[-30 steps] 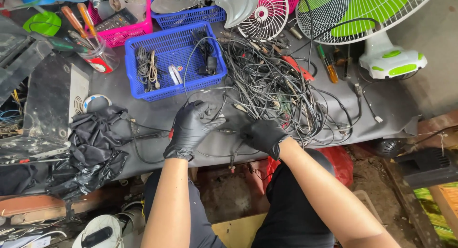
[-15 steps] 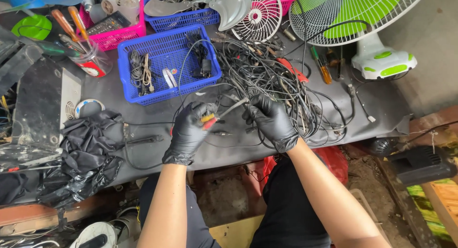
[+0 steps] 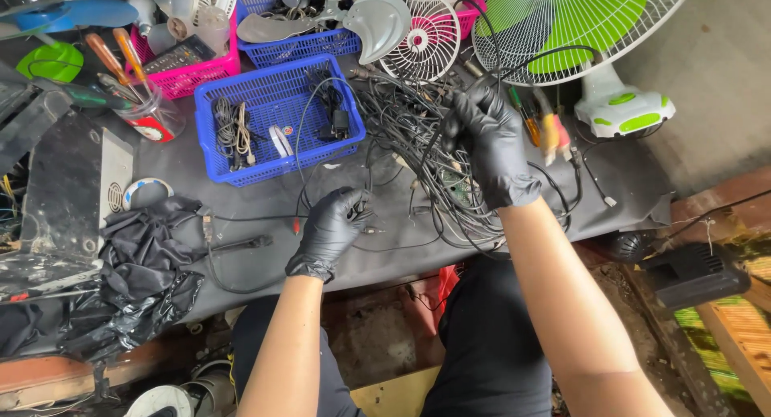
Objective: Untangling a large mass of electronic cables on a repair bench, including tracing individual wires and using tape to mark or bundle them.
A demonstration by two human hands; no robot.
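My right hand (image 3: 491, 140) gripped black cables lifted from the tangled pile (image 3: 434, 172); my left hand (image 3: 333, 228) pinched one cable end on the grey table (image 3: 265, 204). Two blue baskets (image 3: 277, 116) and one green fan (image 3: 578, 24) crowded behind.

Basket (image 3: 241, 156) left of cable tangle (image 3: 418, 144), fan (image 3: 578, 32) behind, perhaps touching.

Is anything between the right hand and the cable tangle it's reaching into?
Nothing visible. The right hand is already in the tangle of black cables, fingers closed around a strand lifted above the pile. The left hand grips another cable end nearer the table edge.
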